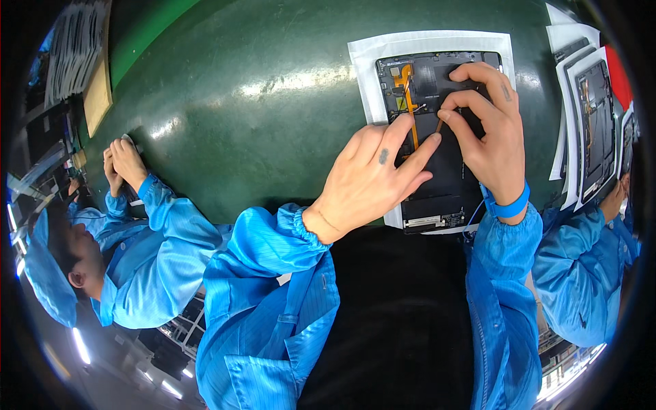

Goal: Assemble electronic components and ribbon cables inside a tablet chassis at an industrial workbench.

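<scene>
An opened black tablet housing (427,181) lies on a white padded sheet (369,85) in front of me. An orange flex cable (413,126) runs down its left part, with thin wires near its upper end. My left hand (372,171) rests over the housing's left edge, fingers apart, with index finger and thumb reaching over the cable area. Thumb and index finger of my right hand (488,130) pinch a thin brown stick (439,126) above the middle of the housing. The stick's lower end comes close to my left thumb. A blue wrist strap (507,206) circles my right wrist.
The green table (260,109) stretches to the left. At the right stand stacked tablet housings in white sheets (591,130), near a co-worker's hand (613,199). Another co-worker's hands (124,164) are at the table's left. Piled sheets (74,55) stand at the far left.
</scene>
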Action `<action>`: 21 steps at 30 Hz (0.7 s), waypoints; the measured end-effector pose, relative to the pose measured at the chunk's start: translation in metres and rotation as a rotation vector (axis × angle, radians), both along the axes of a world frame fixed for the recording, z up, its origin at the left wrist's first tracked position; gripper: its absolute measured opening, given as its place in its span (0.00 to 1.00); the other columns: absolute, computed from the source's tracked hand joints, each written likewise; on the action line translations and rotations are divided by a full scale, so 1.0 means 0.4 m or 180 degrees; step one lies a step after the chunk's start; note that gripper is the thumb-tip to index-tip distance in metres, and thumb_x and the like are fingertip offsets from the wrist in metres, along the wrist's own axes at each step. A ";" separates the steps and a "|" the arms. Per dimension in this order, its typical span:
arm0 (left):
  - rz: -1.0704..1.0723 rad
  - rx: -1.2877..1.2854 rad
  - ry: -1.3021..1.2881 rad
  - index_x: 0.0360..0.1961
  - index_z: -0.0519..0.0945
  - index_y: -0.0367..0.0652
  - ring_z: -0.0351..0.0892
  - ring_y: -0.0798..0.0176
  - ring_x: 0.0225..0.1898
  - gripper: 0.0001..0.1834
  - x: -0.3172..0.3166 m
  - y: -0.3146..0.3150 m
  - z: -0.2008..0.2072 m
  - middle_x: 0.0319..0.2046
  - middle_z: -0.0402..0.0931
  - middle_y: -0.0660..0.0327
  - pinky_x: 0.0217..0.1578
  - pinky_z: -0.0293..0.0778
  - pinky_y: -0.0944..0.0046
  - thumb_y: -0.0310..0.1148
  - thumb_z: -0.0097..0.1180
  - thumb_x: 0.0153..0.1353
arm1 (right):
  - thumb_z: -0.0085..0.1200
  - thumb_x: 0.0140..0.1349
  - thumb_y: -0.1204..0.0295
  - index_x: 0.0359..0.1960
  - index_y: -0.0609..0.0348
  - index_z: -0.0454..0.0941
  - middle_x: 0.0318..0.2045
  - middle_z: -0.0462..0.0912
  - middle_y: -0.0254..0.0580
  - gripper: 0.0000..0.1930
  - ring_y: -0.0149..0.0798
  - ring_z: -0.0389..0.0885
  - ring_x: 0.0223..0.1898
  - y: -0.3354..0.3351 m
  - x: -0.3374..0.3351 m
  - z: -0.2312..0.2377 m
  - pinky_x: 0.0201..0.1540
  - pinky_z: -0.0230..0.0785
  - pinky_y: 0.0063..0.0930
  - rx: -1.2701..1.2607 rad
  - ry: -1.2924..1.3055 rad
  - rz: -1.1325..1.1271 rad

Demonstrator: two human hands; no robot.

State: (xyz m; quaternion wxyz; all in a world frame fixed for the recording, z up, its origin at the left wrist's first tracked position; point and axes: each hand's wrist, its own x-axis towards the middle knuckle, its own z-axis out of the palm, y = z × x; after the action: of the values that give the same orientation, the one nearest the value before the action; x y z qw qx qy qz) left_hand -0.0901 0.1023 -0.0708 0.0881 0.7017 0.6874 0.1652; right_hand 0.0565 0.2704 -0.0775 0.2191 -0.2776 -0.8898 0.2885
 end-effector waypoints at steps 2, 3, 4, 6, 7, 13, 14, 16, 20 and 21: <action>0.0056 -0.0004 0.0002 0.65 0.83 0.58 0.70 0.51 0.49 0.32 0.005 0.007 -0.001 0.60 0.69 0.53 0.51 0.74 0.56 0.42 0.75 0.56 | 0.69 0.55 0.78 0.33 0.58 0.85 0.54 0.83 0.37 0.06 0.51 0.76 0.63 -0.001 -0.001 -0.003 0.64 0.65 0.45 -0.0009 0.0020 -0.0003; 0.0111 -0.0010 0.0000 0.65 0.83 0.57 0.70 0.52 0.48 0.32 0.008 0.010 -0.001 0.59 0.70 0.54 0.49 0.74 0.56 0.42 0.75 0.57 | 0.69 0.55 0.78 0.33 0.58 0.86 0.54 0.83 0.37 0.06 0.51 0.76 0.63 0.000 0.000 -0.004 0.64 0.64 0.45 -0.0016 0.0021 -0.0006; 0.0108 -0.0006 0.0007 0.65 0.83 0.57 0.70 0.52 0.48 0.32 0.012 0.014 0.002 0.59 0.70 0.54 0.49 0.74 0.56 0.42 0.75 0.57 | 0.69 0.55 0.77 0.33 0.58 0.86 0.54 0.83 0.37 0.05 0.51 0.76 0.63 -0.001 0.001 -0.004 0.65 0.64 0.45 -0.0026 0.0025 -0.0016; 0.0239 0.0006 0.0038 0.65 0.82 0.56 0.69 0.52 0.47 0.32 0.021 0.020 0.007 0.57 0.70 0.53 0.47 0.73 0.57 0.41 0.75 0.58 | 0.69 0.55 0.77 0.34 0.59 0.86 0.54 0.83 0.38 0.06 0.51 0.77 0.63 -0.003 0.000 0.000 0.64 0.65 0.44 -0.0016 0.0038 -0.0018; 0.0240 0.0021 0.0048 0.65 0.82 0.56 0.69 0.52 0.47 0.32 0.023 0.021 0.009 0.57 0.70 0.53 0.47 0.73 0.57 0.41 0.75 0.58 | 0.69 0.55 0.77 0.34 0.59 0.86 0.53 0.83 0.39 0.06 0.51 0.78 0.62 -0.002 -0.001 0.003 0.64 0.66 0.44 -0.0006 0.0046 -0.0017; 0.0368 0.0092 0.0272 0.65 0.82 0.55 0.70 0.51 0.47 0.31 0.032 0.029 0.008 0.55 0.70 0.52 0.47 0.73 0.56 0.41 0.73 0.59 | 0.67 0.58 0.81 0.42 0.64 0.88 0.55 0.84 0.43 0.10 0.48 0.85 0.50 0.017 0.027 0.012 0.52 0.77 0.37 -0.0311 0.0459 -0.0261; 0.0395 0.0082 0.0268 0.65 0.82 0.55 0.70 0.51 0.47 0.30 0.035 0.032 0.009 0.54 0.70 0.52 0.47 0.73 0.56 0.41 0.73 0.60 | 0.67 0.58 0.82 0.44 0.64 0.88 0.57 0.84 0.43 0.11 0.48 0.86 0.45 0.020 0.038 0.010 0.48 0.78 0.37 -0.0150 0.0426 -0.0196; 0.0412 0.0101 0.0281 0.64 0.82 0.54 0.71 0.51 0.47 0.29 0.039 0.039 0.011 0.53 0.70 0.52 0.47 0.74 0.56 0.42 0.72 0.60 | 0.67 0.58 0.82 0.44 0.64 0.88 0.57 0.83 0.43 0.11 0.49 0.85 0.45 0.009 0.035 0.007 0.48 0.78 0.37 -0.0197 0.0353 -0.0165; 0.0444 0.0239 0.0411 0.61 0.83 0.50 0.72 0.50 0.48 0.26 0.040 0.054 0.019 0.51 0.70 0.52 0.48 0.74 0.55 0.41 0.71 0.62 | 0.66 0.59 0.82 0.40 0.65 0.86 0.57 0.83 0.43 0.08 0.50 0.84 0.46 0.013 0.025 0.005 0.48 0.77 0.40 -0.0192 0.0316 -0.0088; 0.0434 0.0358 0.0307 0.59 0.83 0.49 0.73 0.49 0.48 0.23 0.041 0.055 0.022 0.50 0.71 0.52 0.48 0.75 0.54 0.39 0.70 0.63 | 0.66 0.59 0.82 0.38 0.65 0.85 0.56 0.83 0.43 0.06 0.50 0.84 0.47 0.011 0.024 0.006 0.49 0.77 0.40 -0.0217 0.0311 -0.0107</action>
State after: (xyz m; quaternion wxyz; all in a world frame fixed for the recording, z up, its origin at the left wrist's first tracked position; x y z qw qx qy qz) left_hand -0.0736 0.1241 -0.0620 0.0040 0.6643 0.7266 0.1752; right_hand 0.0663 0.2747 -0.0753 0.2576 -0.2854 -0.8628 0.3282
